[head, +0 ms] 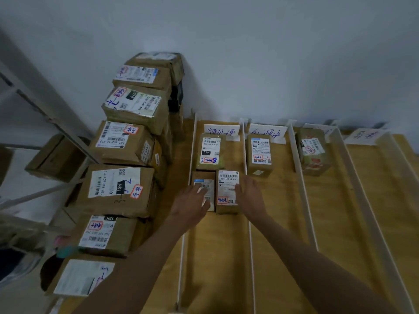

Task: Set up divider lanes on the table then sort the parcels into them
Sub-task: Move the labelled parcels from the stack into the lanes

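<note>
**Now both hands sit on two parcels in the leftmost lane**

Largest is the wooden table [281, 257], yellowish and grained, pushed against a pale wall. Long white dividers [302, 189] run from the wall toward the viewer, cutting the tabletop into lanes. At the far end of the lanes stand white paper cards [221, 130] with blue handwriting.

To the left of the lanes rises a stack of brown cardboard parcels [127, 146], each with a white shipping label and a red-outlined sticker; several carry blue pen marks.

The leftmost lane holds three small brown parcels. One [210, 151] lies near the card, its label printed with barcodes and a black "010" block. Just in front of it two more lie side by side, touching: the left parcel [203, 190] and the right parcel [227, 191], whose label bears a red-framed stamp low down.

The second lane holds one labelled box [260, 155], and the third another [314, 150].

The left hand [192, 202] rests flat on the left parcel, fingers spread and fairly straight. The right hand [249, 194] lies against the right parcel's right edge, fingers extended, thumb on the label.
</note>
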### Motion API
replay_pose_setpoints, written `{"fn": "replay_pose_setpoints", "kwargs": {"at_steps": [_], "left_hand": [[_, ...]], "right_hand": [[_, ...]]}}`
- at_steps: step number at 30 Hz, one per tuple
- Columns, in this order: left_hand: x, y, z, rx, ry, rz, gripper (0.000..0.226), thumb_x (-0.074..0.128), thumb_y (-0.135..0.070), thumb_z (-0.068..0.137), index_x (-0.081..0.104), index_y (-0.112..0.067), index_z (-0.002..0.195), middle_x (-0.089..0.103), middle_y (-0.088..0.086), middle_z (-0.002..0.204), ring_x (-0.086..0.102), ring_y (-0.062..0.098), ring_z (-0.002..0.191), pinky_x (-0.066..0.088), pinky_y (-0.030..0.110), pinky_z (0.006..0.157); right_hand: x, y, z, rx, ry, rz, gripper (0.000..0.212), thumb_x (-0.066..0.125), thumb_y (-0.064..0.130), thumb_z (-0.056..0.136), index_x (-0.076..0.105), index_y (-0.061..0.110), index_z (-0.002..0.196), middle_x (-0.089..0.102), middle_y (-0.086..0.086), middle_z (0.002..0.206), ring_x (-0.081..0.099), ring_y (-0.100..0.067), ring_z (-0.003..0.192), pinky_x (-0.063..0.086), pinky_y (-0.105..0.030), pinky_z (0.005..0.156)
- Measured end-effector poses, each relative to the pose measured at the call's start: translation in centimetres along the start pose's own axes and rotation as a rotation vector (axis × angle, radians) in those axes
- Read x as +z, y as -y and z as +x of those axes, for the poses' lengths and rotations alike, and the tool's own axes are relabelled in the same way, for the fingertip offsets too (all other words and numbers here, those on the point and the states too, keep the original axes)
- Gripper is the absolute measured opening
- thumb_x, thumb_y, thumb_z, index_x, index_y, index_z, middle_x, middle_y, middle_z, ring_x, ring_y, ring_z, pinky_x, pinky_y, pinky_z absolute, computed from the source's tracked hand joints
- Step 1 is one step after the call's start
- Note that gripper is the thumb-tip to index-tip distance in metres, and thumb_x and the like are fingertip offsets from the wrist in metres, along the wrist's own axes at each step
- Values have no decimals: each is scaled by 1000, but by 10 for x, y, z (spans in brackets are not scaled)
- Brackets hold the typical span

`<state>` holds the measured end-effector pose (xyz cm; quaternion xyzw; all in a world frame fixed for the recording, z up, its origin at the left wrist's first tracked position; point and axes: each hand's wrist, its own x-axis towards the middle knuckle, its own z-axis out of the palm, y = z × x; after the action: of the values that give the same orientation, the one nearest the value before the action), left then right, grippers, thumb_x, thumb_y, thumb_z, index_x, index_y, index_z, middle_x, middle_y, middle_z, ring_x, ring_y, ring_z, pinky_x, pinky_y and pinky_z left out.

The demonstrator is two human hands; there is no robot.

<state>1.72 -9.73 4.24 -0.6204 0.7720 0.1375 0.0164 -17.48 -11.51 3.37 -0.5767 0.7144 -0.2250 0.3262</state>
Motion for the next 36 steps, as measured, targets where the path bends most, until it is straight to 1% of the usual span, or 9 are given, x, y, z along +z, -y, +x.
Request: {"fn": "replay_pose_setpoints", "kwargs": {"at_steps": [6, 9, 13, 17, 20, 24, 26, 30, 36], "left_hand": [[-36, -15, -34, 2, -163, 55, 45, 39, -42, 101, 49, -21, 139, 45, 0, 146, 44, 19, 131, 35, 36, 108], [-48, -17, -63, -38, -225, 72, 44, 37, -42, 101, 51, -21, 136, 49, 0, 139, 48, 19, 126, 38, 36, 105], [-57, -12, -114, -94, -296, 64, 40, 41, -39, 101, 56, -17, 131, 53, 2, 134, 51, 21, 122, 40, 37, 102], [-56, 3, -161, -203, -286, 78, 41, 37, -43, 101, 52, -21, 133, 48, 0, 138, 46, 20, 128, 35, 38, 107], [-52, 17, -196, -287, -294, 99, 42, 30, -43, 100, 54, -22, 126, 51, 0, 134, 49, 22, 126, 37, 39, 104], [-44, 43, -245, -412, -241, 72, 45, 31, -45, 103, 48, -22, 138, 43, 3, 149, 42, 25, 135, 34, 40, 110], [-40, 56, -267, -468, -243, 89, 45, 34, -45, 103, 47, -22, 139, 42, 1, 149, 42, 22, 135, 34, 39, 109], [-32, 85, -301, -527, -254, 68, 42, 40, -40, 102, 49, -22, 139, 43, 1, 149, 42, 22, 135, 34, 41, 107], [-19, 137, -317, -530, -244, 28, 42, 38, -38, 103, 51, -18, 137, 47, 1, 144, 47, 22, 130, 37, 42, 108]], "right_hand": [[-31, 14, -40, -207, -52, -324, 39, 47, 28, 100, 45, 14, 136, 49, -6, 134, 47, -26, 123, 42, -42, 100], [-38, 24, -58, -317, -54, -363, 43, 48, 29, 98, 45, 18, 140, 47, -5, 139, 45, -26, 129, 42, -44, 104], [-30, 40, -85, -480, -55, -397, 42, 47, 31, 97, 47, 18, 137, 50, -7, 137, 47, -29, 128, 41, -48, 104], [-13, 58, -113, -558, -5, -388, 40, 46, 30, 99, 46, 19, 137, 48, -6, 135, 47, -27, 124, 42, -43, 98], [3, 67, -135, -627, 17, -344, 36, 48, 29, 98, 50, 19, 133, 52, -7, 130, 50, -29, 121, 44, -44, 93], [27, 76, -159, -690, 65, -323, 39, 47, 29, 99, 48, 18, 136, 51, -5, 133, 49, -26, 124, 43, -42, 99], [39, 81, -171, -701, 96, -312, 39, 45, 30, 101, 45, 19, 138, 48, -3, 135, 46, -24, 126, 41, -40, 102], [67, 93, -193, -729, 143, -287, 40, 44, 32, 101, 44, 19, 139, 49, -4, 134, 49, -23, 124, 44, -41, 102], [111, 106, -216, -711, 181, -302, 38, 44, 31, 101, 42, 20, 137, 49, -4, 133, 49, -21, 122, 44, -38, 100]]}}
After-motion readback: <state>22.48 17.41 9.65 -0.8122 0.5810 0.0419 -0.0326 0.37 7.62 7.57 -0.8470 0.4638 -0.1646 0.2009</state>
